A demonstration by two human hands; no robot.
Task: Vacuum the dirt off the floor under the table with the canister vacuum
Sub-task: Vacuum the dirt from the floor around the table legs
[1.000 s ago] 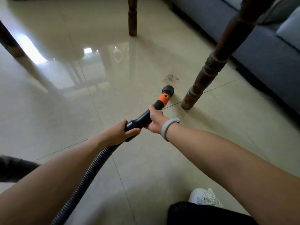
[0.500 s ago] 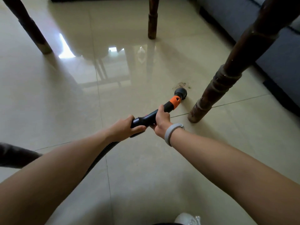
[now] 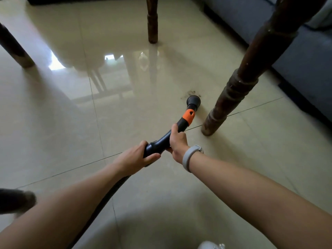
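Since the earlier frame the nozzle (image 3: 193, 101) has slid forward along the floor (image 3: 53, 123) until its round black mouth touches the near edge of the dirt (image 3: 190, 92), which before lay a little ahead of it. Both hands grip the vacuum wand (image 3: 161, 141): the right hand (image 3: 177, 141) has its fingers (image 3: 179, 134) curled round the black tube just behind the orange collar (image 3: 188, 117), and the left hand (image 3: 136, 157) wraps the thicker bent end, thumb lying along its lower side. A pale grey wristband (image 3: 188, 157) sits on the right wrist. From under the left hand the ribbed black hose (image 3: 107, 200) runs back between the forearms toward the bottom edge. The dirt is a small dark smudge on the glossy cream tiles, just left of the nearest table leg (image 3: 239, 87), a dark turned wooden post standing just beside the nozzle. Two more table legs stand farther off, one at the top centre (image 3: 152, 20) and one at the left edge (image 3: 14, 49). A grey sofa (image 3: 296, 51) runs along the right side, and a white shoe (image 3: 210, 246) shows at the bottom.
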